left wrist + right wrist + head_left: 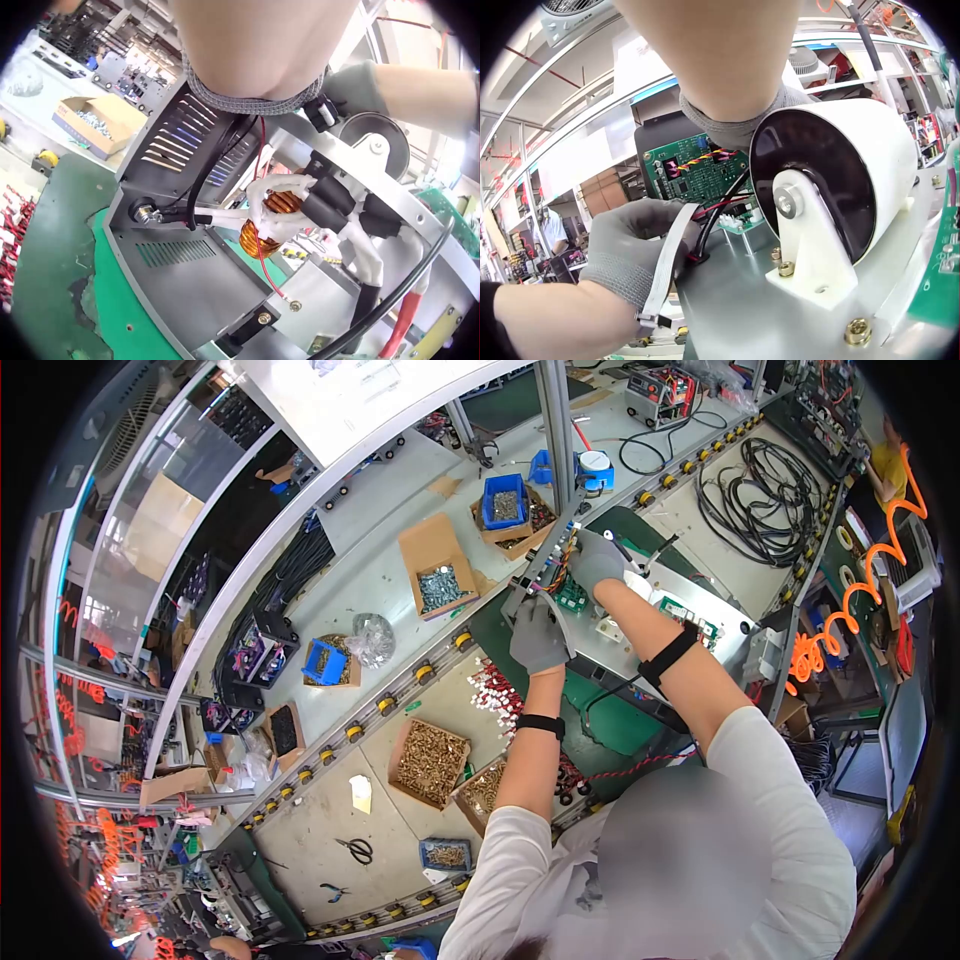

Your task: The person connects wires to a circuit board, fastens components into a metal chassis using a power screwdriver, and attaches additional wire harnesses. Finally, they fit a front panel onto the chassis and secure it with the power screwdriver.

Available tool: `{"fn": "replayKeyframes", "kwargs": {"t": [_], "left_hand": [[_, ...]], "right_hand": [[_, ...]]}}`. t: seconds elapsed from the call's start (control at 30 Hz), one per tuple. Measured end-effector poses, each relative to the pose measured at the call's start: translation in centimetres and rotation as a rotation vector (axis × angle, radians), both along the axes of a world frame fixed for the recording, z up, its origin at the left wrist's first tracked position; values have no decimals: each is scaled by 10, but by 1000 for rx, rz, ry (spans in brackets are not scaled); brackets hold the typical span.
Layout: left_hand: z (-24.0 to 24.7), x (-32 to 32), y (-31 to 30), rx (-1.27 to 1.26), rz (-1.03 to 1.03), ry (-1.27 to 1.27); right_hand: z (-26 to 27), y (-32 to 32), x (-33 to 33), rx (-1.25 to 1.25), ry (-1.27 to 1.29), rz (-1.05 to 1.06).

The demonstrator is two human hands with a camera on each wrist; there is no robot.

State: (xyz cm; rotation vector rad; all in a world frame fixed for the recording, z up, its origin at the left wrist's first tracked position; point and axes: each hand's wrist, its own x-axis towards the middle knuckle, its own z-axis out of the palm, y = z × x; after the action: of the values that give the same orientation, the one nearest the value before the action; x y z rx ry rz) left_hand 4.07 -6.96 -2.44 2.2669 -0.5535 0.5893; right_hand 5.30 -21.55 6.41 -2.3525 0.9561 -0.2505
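Both hands wear grey gloves and work at one end of an opened grey metal machine housing [169, 292]. My left hand [540, 638] is at the end panel, its fingers bent at the panel's edge. In the right wrist view, the left hand [634, 236] is beside black and red cables, with a flat grey ribbon cable [667, 262] running across it. My right hand [597, 558] reaches behind a green circuit board [697, 176], its fingers hidden; I cannot tell what it holds. A white cylinder with a dark end face [885, 169] stands close by it. Copper coils [262, 236] sit inside the housing.
Cardboard boxes of brass fittings [428, 762] and screws [440, 588] stand around the roller-edged bench. Red-and-white wire leads [495, 695] lie beside the green mat [610, 710]. Scissors [355, 850], blue bins [503, 502] and coiled black cables [760, 500] are farther off.
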Motion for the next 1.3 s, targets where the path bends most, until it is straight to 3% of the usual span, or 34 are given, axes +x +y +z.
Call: {"fn": "replayKeyframes", "kwargs": {"t": [0.13, 0.27, 0.33, 0.47, 0.5, 0.53, 0.57, 0.6, 0.63, 0.77, 0.87, 1.03, 1.23, 1.3], "left_hand": [[2, 16, 13, 295, -171, -67], [8, 16, 17, 262, -249, -99], [5, 16, 10, 137, -163, 50], [19, 2, -9, 201, 1, 229], [26, 0, -14, 198, 1, 233], [35, 0, -21, 334, 50, 289], [44, -2, -27, 470, 99, 342], [49, -1, -28, 539, 75, 397], [44, 0, -26, 538, 73, 396], [27, -4, -7, 273, 28, 229], [32, -7, 2, -163, -124, 391], [33, 3, -14, -212, -229, 302], [25, 7, -32, -40, -36, 273], [26, 17, -32, 87, -34, 507]], "right_hand": [[1, -4, 1, 47, 14, 29], [-5, -1, 6, 66, -54, -35], [6, 8, 5, -2, 99, -75], [15, 16, 0, -119, 262, 18], [4, 16, 0, -327, 236, 134], [-2, 16, -1, -533, 207, 245], [-7, 12, -2, -534, 209, 241], [-5, 9, -2, -380, 197, 271], [-3, 5, -3, -223, 183, 300], [10, 1, -6, -118, 214, 334], [10, -3, 0, -74, 237, 339], [-5, -17, 7, -54, 207, 376], [-3, -28, 2, -189, 232, 675], [2, -29, 5, -132, 342, 742]]}}
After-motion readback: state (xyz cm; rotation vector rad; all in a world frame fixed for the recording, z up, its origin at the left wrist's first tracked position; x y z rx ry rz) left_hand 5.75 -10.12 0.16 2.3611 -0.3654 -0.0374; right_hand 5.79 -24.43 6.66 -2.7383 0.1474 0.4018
